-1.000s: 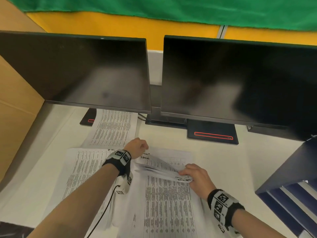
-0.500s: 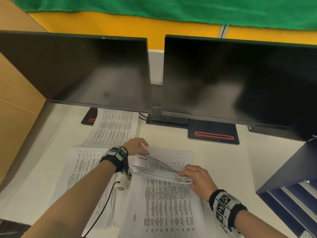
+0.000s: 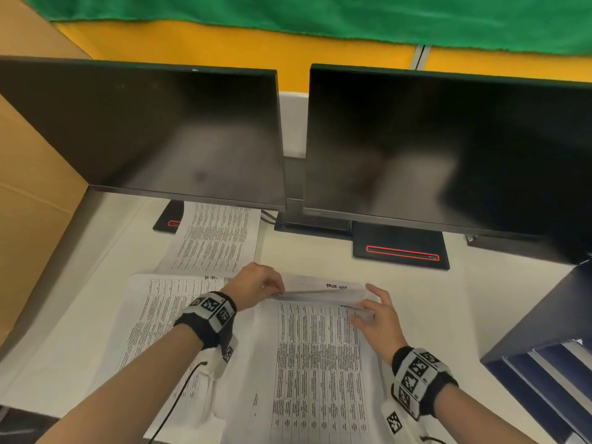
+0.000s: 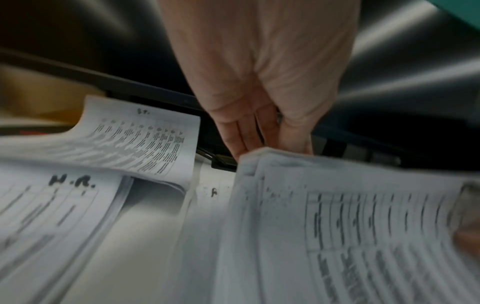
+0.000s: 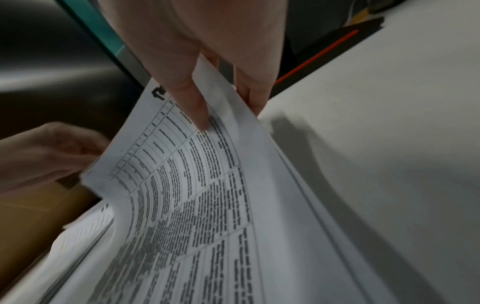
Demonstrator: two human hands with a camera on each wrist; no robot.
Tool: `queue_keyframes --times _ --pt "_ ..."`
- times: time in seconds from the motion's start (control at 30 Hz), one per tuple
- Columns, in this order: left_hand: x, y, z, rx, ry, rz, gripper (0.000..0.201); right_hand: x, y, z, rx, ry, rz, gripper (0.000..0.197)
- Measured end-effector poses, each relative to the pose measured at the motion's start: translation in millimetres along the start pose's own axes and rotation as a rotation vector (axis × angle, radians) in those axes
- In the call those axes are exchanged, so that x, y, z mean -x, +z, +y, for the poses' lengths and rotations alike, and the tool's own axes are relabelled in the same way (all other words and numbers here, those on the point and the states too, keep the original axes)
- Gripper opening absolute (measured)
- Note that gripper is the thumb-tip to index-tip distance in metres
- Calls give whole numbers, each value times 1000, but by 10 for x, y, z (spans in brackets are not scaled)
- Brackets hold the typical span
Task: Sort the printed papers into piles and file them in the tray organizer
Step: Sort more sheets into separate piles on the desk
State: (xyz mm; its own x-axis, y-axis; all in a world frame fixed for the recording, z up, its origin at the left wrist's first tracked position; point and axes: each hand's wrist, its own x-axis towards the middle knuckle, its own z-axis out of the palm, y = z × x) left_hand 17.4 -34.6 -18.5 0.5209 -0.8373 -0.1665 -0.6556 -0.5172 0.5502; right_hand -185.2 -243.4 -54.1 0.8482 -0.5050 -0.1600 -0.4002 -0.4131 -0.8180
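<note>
Several printed sheets form a sheaf (image 3: 320,298) lifted by its top edge above the middle pile (image 3: 317,363). My left hand (image 3: 272,288) pinches the sheaf's top left corner (image 4: 249,160). My right hand (image 3: 368,307) pinches the top right corner, with the thumb (image 5: 192,102) on the page and the fingers (image 5: 254,96) beneath. Behind the lifted edge lies a page headed "TASK LIST" (image 3: 336,286). To the left is a pile marked "H.R." (image 3: 166,315). Another pile (image 3: 214,238) reaches under the left monitor. The dark blue tray organizer (image 3: 544,347) stands at the right edge.
Two dark monitors (image 3: 144,136) (image 3: 448,149) stand across the back of the white desk (image 3: 432,299), their bases with red stripes (image 3: 400,251) behind the papers. A brown cardboard wall (image 3: 28,193) closes the left side. A black cable (image 3: 179,398) hangs from my left wristband.
The lifted sheaf was curled and slanted between my hands; now it lies flatter and level along its top edge. My right hand has moved right and farther away, to the sheaf's top right corner.
</note>
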Motion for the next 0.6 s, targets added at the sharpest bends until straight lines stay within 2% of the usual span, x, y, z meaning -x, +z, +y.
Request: queue_keyframes --times 0.13,0.23,0.33,0.47,0.6 --pt "10 -56 -20 131 -37 -93 11 -31 24 17 0 -25 -8 11" --pt "-74 -87 -58 171 -158 -33 26 -17 45 17 39 -97 -31 10" --pt "-191 -82 -100 16 -273 -24 37 -14 52 46 56 -124 -23 11" --pt "-278 -47 -55 -178 -241 -27 9 -22 40 53 35 -108 -21 8" --pt "-279 -28 9 -301 -143 -27 13 -58 -16 33 41 -19 -51 16"
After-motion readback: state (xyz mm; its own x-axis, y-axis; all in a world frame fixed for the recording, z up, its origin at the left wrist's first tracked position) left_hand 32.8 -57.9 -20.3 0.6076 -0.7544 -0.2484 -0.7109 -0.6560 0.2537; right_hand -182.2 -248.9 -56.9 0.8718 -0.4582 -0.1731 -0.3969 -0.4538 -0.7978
